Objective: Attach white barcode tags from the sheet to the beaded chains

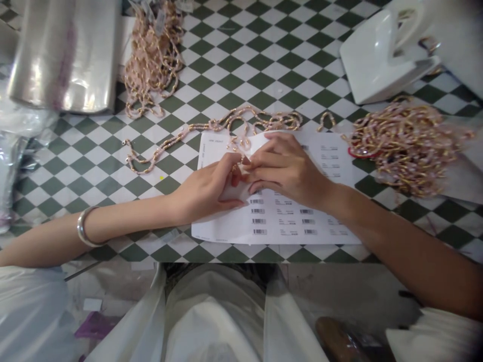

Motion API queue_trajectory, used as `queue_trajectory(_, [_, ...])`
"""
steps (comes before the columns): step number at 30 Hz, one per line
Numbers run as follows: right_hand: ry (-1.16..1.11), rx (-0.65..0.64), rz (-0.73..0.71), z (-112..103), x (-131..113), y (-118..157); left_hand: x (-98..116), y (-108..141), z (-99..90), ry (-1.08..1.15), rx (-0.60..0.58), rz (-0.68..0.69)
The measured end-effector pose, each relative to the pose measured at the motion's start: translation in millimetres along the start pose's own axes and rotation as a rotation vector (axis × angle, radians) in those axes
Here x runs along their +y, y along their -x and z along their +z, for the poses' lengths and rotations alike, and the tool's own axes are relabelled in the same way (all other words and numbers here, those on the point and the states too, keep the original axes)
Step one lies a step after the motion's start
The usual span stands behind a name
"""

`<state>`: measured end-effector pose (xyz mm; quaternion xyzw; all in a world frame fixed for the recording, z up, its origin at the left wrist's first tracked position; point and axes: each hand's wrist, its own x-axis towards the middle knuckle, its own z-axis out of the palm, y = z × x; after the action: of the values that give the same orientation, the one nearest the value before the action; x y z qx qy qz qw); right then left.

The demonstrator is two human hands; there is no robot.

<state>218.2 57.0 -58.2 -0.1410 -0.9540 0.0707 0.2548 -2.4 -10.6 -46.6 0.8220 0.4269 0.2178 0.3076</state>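
- Our left grip (206, 186) sits near the middle of the view, closed to a pinch, its fingertips bent onto a lifted fold of the barcode sheet (275, 221).
- Our right grip (287, 168) comes in from 3 o'clock, half curled, its fingers lying across the same fold and meeting the left fingertips. We cannot tell whether it has firm hold of the paper.
- The barcode sheet lies flat on the desk (241, 60) at the centre, under both hands, with rows of printed labels showing towards 6 o'clock.
- A loose beaded chain (241, 120) in pink and gold runs across the desk at 12 o'clock from the hands. One part of it lies over the top edge of the sheet and reaches the fingertips, though we cannot tell if either hand holds it.
- A tangled pile of chain (153, 60) sits at 11 o'clock, and a larger one (405, 146) sits at 3 o'clock, just beside the sheet.
- A roll of clear plastic (64, 55) lies at 10 o'clock, with a crumpled plastic bag (18, 151) at 9 o'clock.
- A glossy white moulded object (385, 55) stands at 2 o'clock.
- A metal bangle (88, 226) circles our left wrist.
- The desk has a green and white checked top.
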Motion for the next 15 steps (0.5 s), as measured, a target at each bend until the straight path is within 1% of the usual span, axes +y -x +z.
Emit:
queue_trajectory(3, [0.023,0.038,-0.019,0.4,-0.1,0.1,0.3,-0.4,0.7,0.01,0.01,0.006])
queue_trajectory(8, [0.012,0.035,-0.001,0.3,-1.0,-0.6,-1.4,-1.3,2.7,0.049,0.014,0.016])
queue_trajectory(11, [-0.014,0.057,0.0,-1.4,-1.9,-0.5,-1.6,-2.1,3.1,0.062,0.025,0.02])
queue_trajectory(15, [-0.094,-0.013,0.046,-4.7,-3.7,0.1,-0.5,-2.6,2.8,0.073,0.005,-0.003])
